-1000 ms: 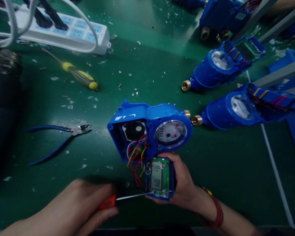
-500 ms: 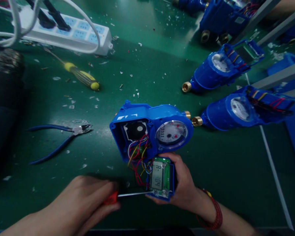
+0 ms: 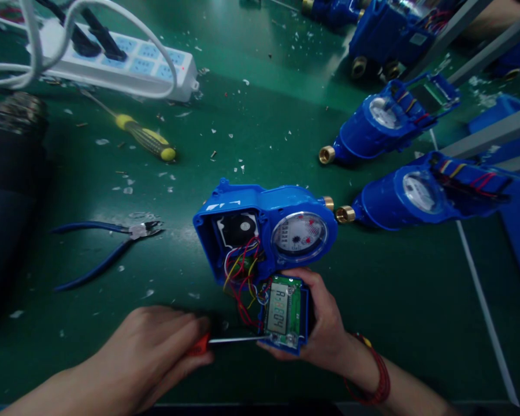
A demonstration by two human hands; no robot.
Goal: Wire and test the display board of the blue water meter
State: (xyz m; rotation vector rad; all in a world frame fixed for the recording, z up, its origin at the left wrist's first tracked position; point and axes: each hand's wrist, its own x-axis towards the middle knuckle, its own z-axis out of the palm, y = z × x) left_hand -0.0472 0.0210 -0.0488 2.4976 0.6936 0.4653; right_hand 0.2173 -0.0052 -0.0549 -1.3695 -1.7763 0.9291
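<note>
My left hand (image 3: 156, 352) is closed around the red handle of a screwdriver (image 3: 238, 340). Its metal tip meets the lower left corner of a display module (image 3: 297, 306), a green circuit board with a small LCD in a blue frame. My right hand (image 3: 323, 323), wearing a red cord bracelet, grips that module from the right and below. Coloured wires (image 3: 242, 289) run from the module into the open box of a blue water meter (image 3: 268, 196), which lies just above it. The meter's round dial faces up beside the box.
Blue-handled cutters (image 3: 134, 231) and a yellow screwdriver (image 3: 143, 136) lie at left, near a dark tool (image 3: 13, 173). A white power strip (image 3: 112, 63) is behind them. More blue meters (image 3: 372, 127) stand at right by grey metal bars (image 3: 498, 130). Scraps litter the green table.
The LCD's characters have changed and now read more clearly. My hands, the screwdriver and the module hold nearly the same place; the view has shifted slightly.
</note>
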